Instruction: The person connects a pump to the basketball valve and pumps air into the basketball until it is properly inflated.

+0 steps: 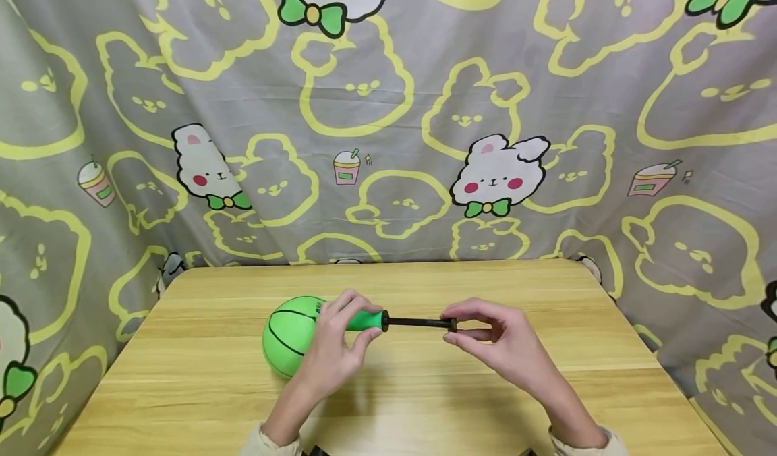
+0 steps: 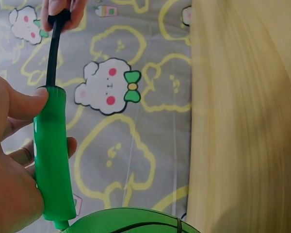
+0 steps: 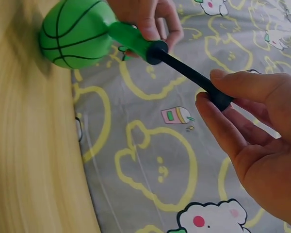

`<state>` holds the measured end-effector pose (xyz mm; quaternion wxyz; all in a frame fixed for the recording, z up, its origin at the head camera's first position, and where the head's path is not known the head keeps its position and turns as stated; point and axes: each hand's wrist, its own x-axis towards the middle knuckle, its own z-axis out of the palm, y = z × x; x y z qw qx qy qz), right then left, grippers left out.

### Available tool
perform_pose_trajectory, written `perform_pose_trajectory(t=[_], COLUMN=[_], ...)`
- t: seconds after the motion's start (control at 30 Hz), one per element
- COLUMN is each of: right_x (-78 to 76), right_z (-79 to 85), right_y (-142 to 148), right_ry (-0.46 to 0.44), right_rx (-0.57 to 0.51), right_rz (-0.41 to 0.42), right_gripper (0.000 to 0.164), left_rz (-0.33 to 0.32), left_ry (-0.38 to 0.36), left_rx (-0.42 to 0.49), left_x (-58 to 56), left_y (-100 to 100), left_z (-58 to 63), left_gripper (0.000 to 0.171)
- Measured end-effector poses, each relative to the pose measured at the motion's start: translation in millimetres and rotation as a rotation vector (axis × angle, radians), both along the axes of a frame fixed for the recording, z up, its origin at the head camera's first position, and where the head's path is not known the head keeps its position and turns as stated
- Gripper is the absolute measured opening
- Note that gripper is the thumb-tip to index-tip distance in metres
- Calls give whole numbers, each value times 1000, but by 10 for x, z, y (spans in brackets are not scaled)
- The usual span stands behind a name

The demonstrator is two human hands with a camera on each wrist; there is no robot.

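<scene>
A small hand pump [image 2: 55, 155] with a green barrel and a black rod lies level between both hands, its rod drawn out. My left hand [image 1: 340, 338] grips the green barrel, thumb near its black collar. With thumb and fingers, my right hand [image 1: 500, 334] pinches the black handle [image 3: 219, 99] at the rod's end. Against the barrel's other end sits a green ball [image 1: 288, 338] with black basketball lines, partly behind my left hand. In the left wrist view a short green tip joins barrel and ball; the exact join is hard to see.
Under the hands spreads a light wooden table [image 1: 419, 402]. Behind it and along both sides hangs a grey curtain [image 1: 400, 105] printed with yellow outlines, white rabbits and drink cups. The table's far edge runs close to the curtain.
</scene>
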<state>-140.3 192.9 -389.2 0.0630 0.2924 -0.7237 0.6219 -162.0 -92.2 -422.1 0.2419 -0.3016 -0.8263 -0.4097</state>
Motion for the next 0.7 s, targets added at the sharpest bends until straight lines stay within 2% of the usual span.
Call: perform_pose_trajectory(t=[0.17,0.33,0.7], right_x=[-1,2,-10], right_z=[34,63,46], right_y=[82,131,127], right_ry=[-9,34,27], right_rx=[7,13,26], right_rz=[3,13,-54], right_gripper=[28,30,29], left_rz=[18,18,20], left_ry=[3,-14,-11], left_rx=[6,6,7], left_x=[-12,-1,50], left_y=[-26,-28,58], left_z=[1,2,-9], left_gripper=[25,24,24])
